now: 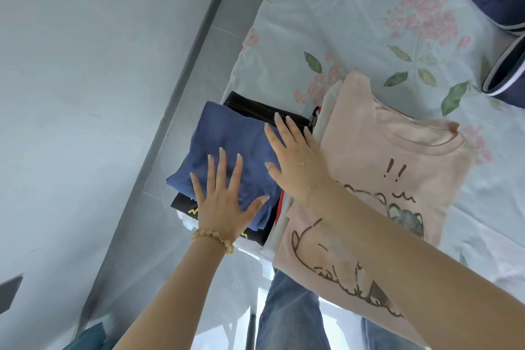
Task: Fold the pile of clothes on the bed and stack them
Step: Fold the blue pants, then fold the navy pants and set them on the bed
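Folded blue garment (227,148) topping a stack at the bed's (369,23) edge, flat under both palms; smoothing step seemingly in hand, next a fresh piece to fetch; left hand (224,202) spread wide on its near half, right hand (295,159) flat-fingered at its far side, gripping nothing; black garments (255,106) beneath; pink printed shirt (383,167) just right of the right wrist.

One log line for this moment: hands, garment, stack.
left hand: flat on blue garment | right hand: flat on its right edge | stack: blue on top | pink shirt: beside

matt blue cloth garment (227,145), soft floral cotton sheet (383,23)
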`<state>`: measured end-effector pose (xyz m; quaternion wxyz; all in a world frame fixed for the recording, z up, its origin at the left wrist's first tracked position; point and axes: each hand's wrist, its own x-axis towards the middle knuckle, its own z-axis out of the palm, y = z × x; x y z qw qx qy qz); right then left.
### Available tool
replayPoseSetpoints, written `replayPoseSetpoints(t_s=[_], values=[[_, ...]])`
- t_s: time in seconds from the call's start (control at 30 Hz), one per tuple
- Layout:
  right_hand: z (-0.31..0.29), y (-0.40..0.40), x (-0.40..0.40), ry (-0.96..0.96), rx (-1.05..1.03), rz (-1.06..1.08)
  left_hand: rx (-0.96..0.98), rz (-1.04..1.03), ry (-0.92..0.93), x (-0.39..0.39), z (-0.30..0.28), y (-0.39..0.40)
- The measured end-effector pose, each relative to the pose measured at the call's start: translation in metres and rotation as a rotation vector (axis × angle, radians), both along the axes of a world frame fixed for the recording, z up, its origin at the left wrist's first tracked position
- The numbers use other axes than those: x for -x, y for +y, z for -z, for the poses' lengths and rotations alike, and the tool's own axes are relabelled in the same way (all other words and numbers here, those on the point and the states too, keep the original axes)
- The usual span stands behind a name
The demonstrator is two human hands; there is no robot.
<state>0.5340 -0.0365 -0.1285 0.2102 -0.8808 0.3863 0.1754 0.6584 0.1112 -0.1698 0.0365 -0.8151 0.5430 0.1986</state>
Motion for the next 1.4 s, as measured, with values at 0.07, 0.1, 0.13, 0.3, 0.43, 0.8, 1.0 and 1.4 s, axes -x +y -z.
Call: replayPoseSetpoints(t_s=[0.07, 0.1, 0.13, 0.3, 0.43, 0.8, 1.0, 1.4], values=[[-0.018, -0.004, 0.019, -0.093, 0.041, 0.052, 0.090, -0.018, -0.012, 0.007, -0.020, -0.008], [-0.025, -0.006, 0.031, -0.117, 0.053, 0.084, 0.133, -0.011, -0.015, 0.012, -0.030, -0.015], [-0.032, -0.008, 0.044, -0.124, 0.059, 0.116, 0.168, 0.012, -0.017, 0.019, -0.040, -0.023], [-0.055, -0.021, 0.127, -0.133, 0.081, 0.283, 0.198, 0.193, -0.009, 0.075, -0.079, -0.085], [-0.063, -0.036, 0.212, -0.154, 0.100, 0.417, 0.209, 0.305, 0.039, 0.146, -0.095, -0.140], [-0.042, -0.084, 0.464, -0.047, 0.096, 0.655, 0.136, 0.547, 0.049, 0.382, -0.068, -0.236], [-0.012, -0.141, 0.549, -0.045, 0.088, 0.645, -0.042, 0.310, 0.202, 0.458, -0.002, -0.284], [0.026, -0.317, 0.512, -0.378, 0.308, 0.507, -0.215, 0.189, 0.169, 0.479, 0.082, -0.285]])
